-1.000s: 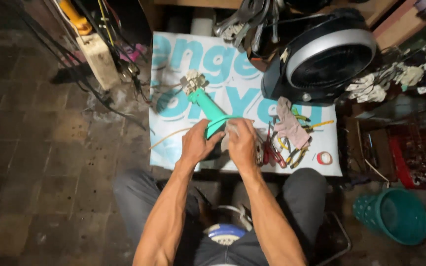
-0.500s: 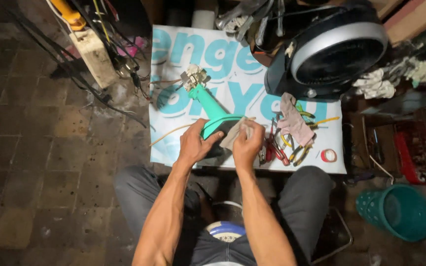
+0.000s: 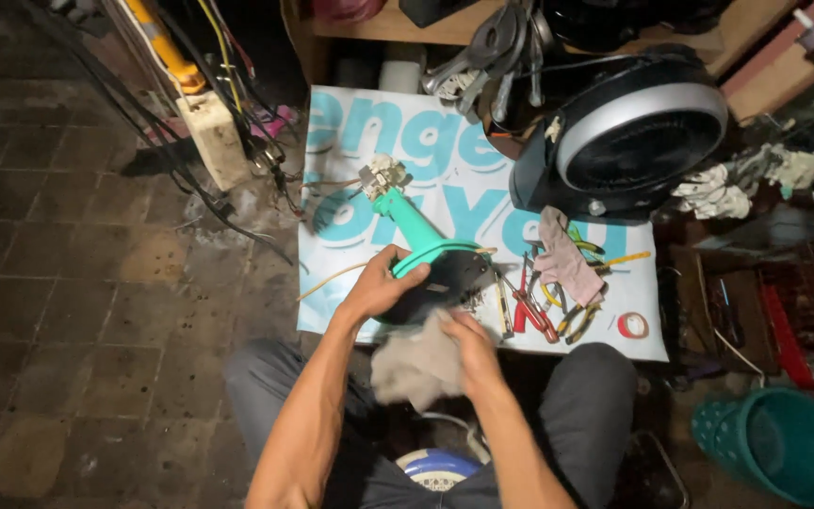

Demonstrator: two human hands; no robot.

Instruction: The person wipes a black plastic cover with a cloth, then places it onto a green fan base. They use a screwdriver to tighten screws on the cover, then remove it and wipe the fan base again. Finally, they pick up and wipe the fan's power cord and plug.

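Hands meet over a white printed mat (image 3: 482,160) spread on the dark brick floor (image 3: 77,283). The left hand (image 3: 379,287) is curled around the rim of a teal fan stand (image 3: 421,245), thumb on the green edge, steadying it where it lies tilted on the mat with its narrow neck pointing away from the person and its dark underside turned toward them. The right hand (image 3: 468,344) is closed on a crumpled grey rag (image 3: 416,363), held just below the stand's base, above the person's lap. Just right of the stand lie red-handled pliers (image 3: 529,311), a pink cloth (image 3: 562,259) and a roll of red tape (image 3: 632,325). A black and silver fan housing (image 3: 628,137) sits at the mat's far right corner. A teal basket (image 3: 774,448) stands well apart on the right.
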